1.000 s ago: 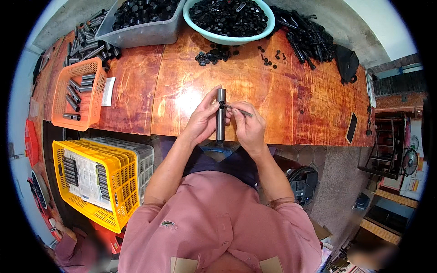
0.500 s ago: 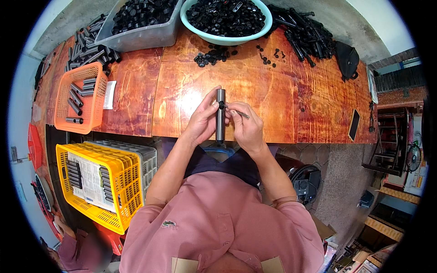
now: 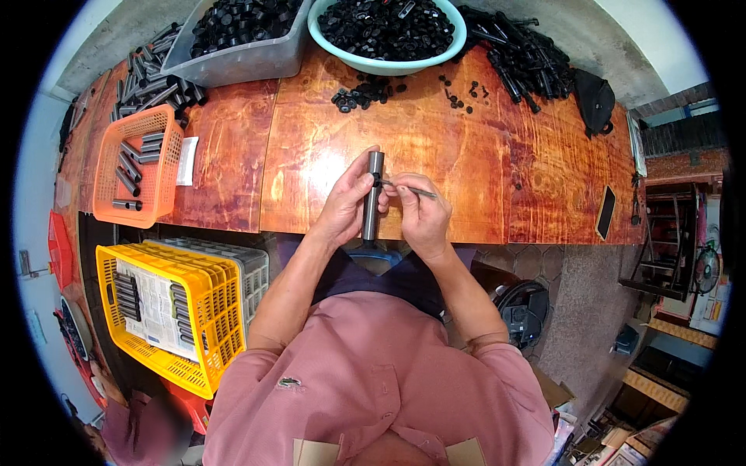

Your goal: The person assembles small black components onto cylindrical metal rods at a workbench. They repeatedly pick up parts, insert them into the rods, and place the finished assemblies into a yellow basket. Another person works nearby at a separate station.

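Observation:
My left hand (image 3: 346, 200) is wrapped round a dark grey metal tube (image 3: 371, 210), held nearly upright in the picture over the table's front edge. A small black part (image 3: 378, 179) sits on the tube's side near its upper end, beside my left thumb. In the closed fingers of my right hand (image 3: 423, 213) is a thin dark rod-like tool (image 3: 420, 191). Its tip points at the black part; whether the two touch is too small to tell.
An orange basket (image 3: 99, 186) with several tubes stands at the left, before a tube pile (image 3: 148, 81). Along the back are a clear bin (image 3: 241, 71), a pale green basin (image 3: 385, 68) and black parts (image 3: 517, 62). A yellow crate (image 3: 210, 311) stands lower left.
The tube's lower end has swung slightly to the left. My right hand has shifted a little, and the tool's outer end now reaches further right.

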